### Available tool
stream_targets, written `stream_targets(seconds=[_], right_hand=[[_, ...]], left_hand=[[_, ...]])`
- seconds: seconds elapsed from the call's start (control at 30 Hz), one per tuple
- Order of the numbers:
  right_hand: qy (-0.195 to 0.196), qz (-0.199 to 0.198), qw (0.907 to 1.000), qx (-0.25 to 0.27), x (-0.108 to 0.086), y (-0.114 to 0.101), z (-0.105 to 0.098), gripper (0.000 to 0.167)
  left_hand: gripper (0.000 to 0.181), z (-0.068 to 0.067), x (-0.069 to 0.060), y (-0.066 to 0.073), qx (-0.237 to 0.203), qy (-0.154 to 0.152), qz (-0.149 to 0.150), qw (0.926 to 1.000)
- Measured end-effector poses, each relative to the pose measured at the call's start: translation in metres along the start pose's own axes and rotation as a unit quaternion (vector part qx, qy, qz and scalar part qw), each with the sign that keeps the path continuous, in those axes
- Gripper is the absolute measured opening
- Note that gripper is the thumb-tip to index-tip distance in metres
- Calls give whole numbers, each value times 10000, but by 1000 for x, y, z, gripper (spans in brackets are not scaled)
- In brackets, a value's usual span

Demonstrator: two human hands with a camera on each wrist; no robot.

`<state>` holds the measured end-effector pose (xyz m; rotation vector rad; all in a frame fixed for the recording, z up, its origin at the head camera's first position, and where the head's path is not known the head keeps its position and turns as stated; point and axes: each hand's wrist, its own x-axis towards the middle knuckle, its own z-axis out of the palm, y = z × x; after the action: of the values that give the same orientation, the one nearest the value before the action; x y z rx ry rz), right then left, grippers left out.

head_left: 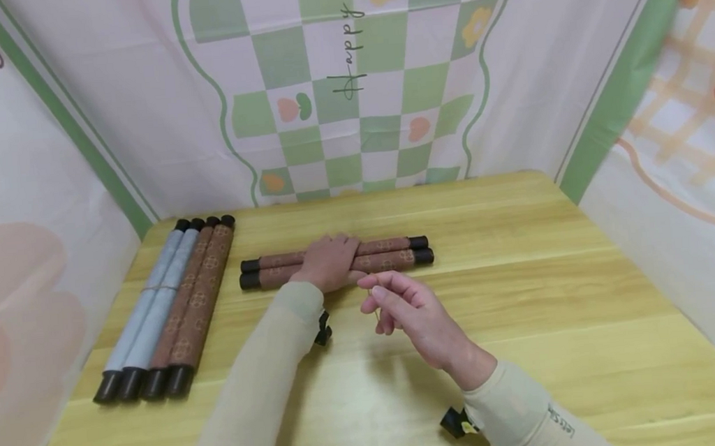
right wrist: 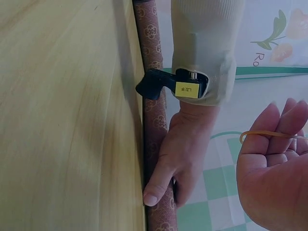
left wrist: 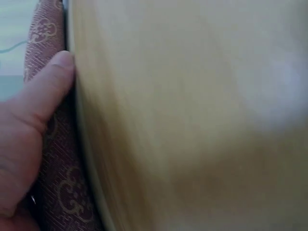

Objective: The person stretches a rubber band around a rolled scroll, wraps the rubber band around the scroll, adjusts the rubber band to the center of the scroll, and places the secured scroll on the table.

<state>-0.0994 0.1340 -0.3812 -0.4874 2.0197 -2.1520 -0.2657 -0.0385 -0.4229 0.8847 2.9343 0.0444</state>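
Observation:
Two brown patterned scrolls with black end knobs lie side by side across the middle of the table, the far scroll (head_left: 386, 245) behind the near scroll (head_left: 388, 261). My left hand (head_left: 330, 261) holds them together from above, its fingers over the top and its thumb (left wrist: 50, 84) against the near one's side. Just in front of them, my right hand (head_left: 418, 316) is raised and pinches a thin yellowish rubber band (right wrist: 264, 133). In the right wrist view the band runs across the curled fingers. Part of both scrolls is hidden under the left hand.
At the table's left lie two light blue scrolls (head_left: 144, 317), with a thin band (head_left: 159, 288) around them, and beside these two more brown scrolls (head_left: 202, 298). Printed curtains (head_left: 385, 95) enclose the wooden table (head_left: 527, 294) at the back and sides.

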Motion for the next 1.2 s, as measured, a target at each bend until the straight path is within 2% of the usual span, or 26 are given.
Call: stream_targets(seconds=[0.17,0.43,0.57,0.83,1.03,1.2], right_hand=[[14,23,10000,22,-1,-1,0,27],[-3,3,10000,26,-2,-2,-2,27],[1,-9,10000,-11,-2,-2,-2,29],[28,-26,10000,12,-4,-2,-5,29],[28,-56,10000,14,-4,-2,-7,30],[44,-52,10000,-49,-5,-1,-9,30]], left_hand=[[77,2,-4,1,170,160,192,9995],[78,6,-8,1,271,395,292,9984],[79,7,-9,1,313,587,431,9969],[82,2,-13,2,153,874,597,9943],[92,-3,-19,4,28,993,662,9928],[89,-4,-25,3,39,1160,642,9912]])
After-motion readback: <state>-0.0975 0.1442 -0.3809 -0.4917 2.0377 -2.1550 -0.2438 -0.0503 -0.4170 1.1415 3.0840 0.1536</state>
